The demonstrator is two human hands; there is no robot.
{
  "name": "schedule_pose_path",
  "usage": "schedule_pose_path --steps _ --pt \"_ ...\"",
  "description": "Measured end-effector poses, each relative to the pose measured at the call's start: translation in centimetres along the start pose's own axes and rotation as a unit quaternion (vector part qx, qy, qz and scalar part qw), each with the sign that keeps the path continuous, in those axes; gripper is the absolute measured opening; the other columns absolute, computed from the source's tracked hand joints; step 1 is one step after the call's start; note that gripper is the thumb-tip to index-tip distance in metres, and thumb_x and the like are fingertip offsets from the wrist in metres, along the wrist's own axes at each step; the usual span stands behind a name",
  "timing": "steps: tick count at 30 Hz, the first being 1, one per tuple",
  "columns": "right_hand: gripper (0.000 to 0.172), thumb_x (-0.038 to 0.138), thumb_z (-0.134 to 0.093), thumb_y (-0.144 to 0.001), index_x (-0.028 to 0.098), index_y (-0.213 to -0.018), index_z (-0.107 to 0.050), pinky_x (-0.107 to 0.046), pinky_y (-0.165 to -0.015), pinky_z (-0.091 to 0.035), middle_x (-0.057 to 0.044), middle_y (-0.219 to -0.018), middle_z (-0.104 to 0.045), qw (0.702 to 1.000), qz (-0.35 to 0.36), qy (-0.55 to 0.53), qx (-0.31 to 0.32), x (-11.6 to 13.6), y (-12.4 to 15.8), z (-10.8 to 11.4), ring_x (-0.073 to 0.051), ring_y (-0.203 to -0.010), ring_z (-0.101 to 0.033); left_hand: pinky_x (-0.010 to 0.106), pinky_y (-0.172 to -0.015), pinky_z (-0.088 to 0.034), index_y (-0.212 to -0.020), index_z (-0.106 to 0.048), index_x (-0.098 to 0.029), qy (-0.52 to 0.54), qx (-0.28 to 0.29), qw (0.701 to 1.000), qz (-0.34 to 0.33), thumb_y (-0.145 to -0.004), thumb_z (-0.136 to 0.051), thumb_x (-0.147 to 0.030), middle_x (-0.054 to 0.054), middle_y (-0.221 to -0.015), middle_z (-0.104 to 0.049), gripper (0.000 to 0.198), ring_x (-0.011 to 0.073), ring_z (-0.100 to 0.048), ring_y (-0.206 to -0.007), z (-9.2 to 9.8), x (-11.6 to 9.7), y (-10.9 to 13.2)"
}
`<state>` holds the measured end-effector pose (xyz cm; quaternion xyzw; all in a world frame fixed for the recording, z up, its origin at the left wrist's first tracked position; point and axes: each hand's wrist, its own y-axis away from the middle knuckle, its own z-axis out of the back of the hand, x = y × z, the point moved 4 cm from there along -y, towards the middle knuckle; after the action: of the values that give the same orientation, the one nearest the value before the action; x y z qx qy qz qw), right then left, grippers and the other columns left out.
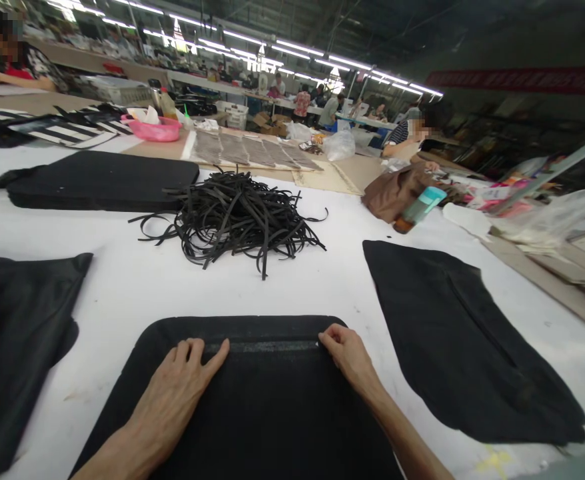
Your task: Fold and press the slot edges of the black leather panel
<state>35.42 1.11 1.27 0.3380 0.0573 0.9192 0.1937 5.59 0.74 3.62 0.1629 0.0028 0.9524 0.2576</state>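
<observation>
A black panel (272, 413) with rounded far corners lies flat in front of me on the white table. Across it, near the far edge, runs a shiny narrow strip (267, 347). My left hand (172, 380) rests on the panel with thumb and fingers apart, the thumb tip at the left part of the strip. At the strip's right end, my right hand (347, 353) has thumb and forefinger pinched together. A tiny white bit shows at those fingertips; what they grip is too small to name.
A heap of black strips (242, 217) lies beyond the panel, beside stacked black panels (102, 180). Black pieces lie left (17, 333) and right (462, 340). Farther back are a teal-lidded bottle (420, 210), brown fabric (392, 193) and a pink basket (152, 127). People sit nearby.
</observation>
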Motion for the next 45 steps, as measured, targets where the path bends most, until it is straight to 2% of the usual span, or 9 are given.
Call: schedule_pose_path --steps 10,14,20,27,31,34,38,41,45 --pt "0.024 0.033 -0.044 -0.081 0.022 -0.059 -0.041 -0.025 -0.051 -0.024 0.004 -0.053 -0.045 0.996 0.026 0.081 -0.042 1.1 0.9 -0.3 -0.013 -0.054 -0.042 0.039 -0.078 -0.044 -0.133 -0.036 -0.031 -0.004 0.0 1.0 -0.005 -0.07 -0.034 0.009 0.012 -0.1 -0.053 0.074 0.0263 -0.052 -0.09 -0.2 -0.1 0.0" --pt "0.018 0.031 -0.043 -0.081 0.023 -0.066 -0.038 -0.025 -0.051 -0.025 0.005 -0.053 -0.046 0.991 0.024 0.108 -0.069 0.9 1.1 -0.7 -0.013 -0.052 -0.044 0.039 -0.08 -0.043 -0.134 -0.035 -0.031 -0.011 0.004 1.0 -0.006 -0.071 -0.035 0.007 0.011 -0.101 -0.053 0.074 0.0258 -0.052 -0.09 -0.1 -0.2 0.1" --pt "0.015 0.033 -0.047 -0.078 0.023 -0.071 -0.037 -0.025 -0.053 -0.029 0.004 -0.059 -0.05 0.994 0.012 0.096 -0.048 0.3 0.3 -0.3 -0.015 -0.058 -0.048 0.043 -0.086 -0.039 -0.134 -0.034 -0.033 -0.014 -0.012 1.0 -0.002 -0.073 -0.034 0.003 0.012 -0.106 -0.052 0.071 0.0265 -0.051 -0.093 0.1 0.0 0.1" --pt "0.019 0.038 -0.045 -0.08 0.023 -0.069 -0.04 -0.027 -0.055 -0.028 0.001 -0.064 -0.055 0.984 -0.01 0.173 -0.035 1.3 0.6 0.5 -0.018 -0.067 -0.051 0.05 -0.096 -0.029 -0.132 -0.035 -0.036 0.035 -0.033 0.999 0.001 -0.071 -0.037 0.001 0.01 -0.113 -0.052 0.071 0.0269 -0.049 -0.101 -0.1 0.5 0.4" --pt "0.02 0.039 -0.044 -0.081 0.023 -0.068 -0.041 -0.027 -0.055 -0.029 0.001 -0.063 -0.056 0.988 -0.017 0.151 -0.015 1.0 0.5 0.4 -0.018 -0.065 -0.052 0.049 -0.099 -0.027 -0.13 -0.04 -0.031 0.072 -0.043 0.996 0.006 -0.071 -0.036 0.001 0.011 -0.116 -0.051 0.067 0.0261 -0.048 -0.105 -0.7 1.4 0.4" --pt "0.022 0.038 -0.043 -0.08 0.023 -0.065 -0.041 -0.026 -0.054 -0.029 0.001 -0.059 -0.055 0.991 -0.005 0.137 -0.001 0.5 0.0 0.3 -0.017 -0.061 -0.052 0.044 -0.101 -0.029 -0.124 -0.048 -0.028 0.119 -0.054 0.991 0.029 -0.072 -0.034 0.003 0.009 -0.118 -0.051 0.063 0.0229 -0.046 -0.107 -1.5 2.8 0.5" --pt "0.021 0.035 -0.042 -0.082 0.023 -0.065 -0.041 -0.026 -0.052 -0.03 0.001 -0.059 -0.056 0.989 0.016 0.149 -0.012 0.5 0.0 0.3 -0.017 -0.06 -0.054 0.041 -0.097 -0.036 -0.118 -0.055 -0.023 0.145 -0.109 0.981 0.064 -0.075 -0.034 0.003 0.01 -0.12 -0.051 0.054 0.0238 -0.045 -0.109 -2.2 4.3 1.0" --pt "0.018 0.032 -0.038 -0.085 0.023 -0.073 -0.045 -0.027 -0.052 -0.03 -0.002 -0.064 -0.059 0.972 0.016 0.23 -0.036 1.2 0.8 0.2 -0.02 -0.063 -0.057 0.043 -0.098 -0.035 -0.116 -0.056 -0.019 0.129 -0.143 0.979 0.075 -0.078 -0.036 0.001 0.012 -0.122 -0.05 0.048 0.0263 -0.044 -0.111 -2.2 4.5 1.2" --pt "0.021 0.027 -0.03 -0.09 0.021 -0.095 -0.049 -0.03 -0.048 -0.029 -0.006 -0.075 -0.061 0.929 0.026 0.359 -0.083 2.3 2.1 0.0 -0.025 -0.063 -0.06 0.04 -0.098 -0.035 -0.121 -0.052 -0.012 0.115 -0.148 0.978 0.096 -0.076 -0.034 0.004 0.012 -0.125 -0.049 0.05 0.027 -0.043 -0.112 -1.8 4.3 1.4"
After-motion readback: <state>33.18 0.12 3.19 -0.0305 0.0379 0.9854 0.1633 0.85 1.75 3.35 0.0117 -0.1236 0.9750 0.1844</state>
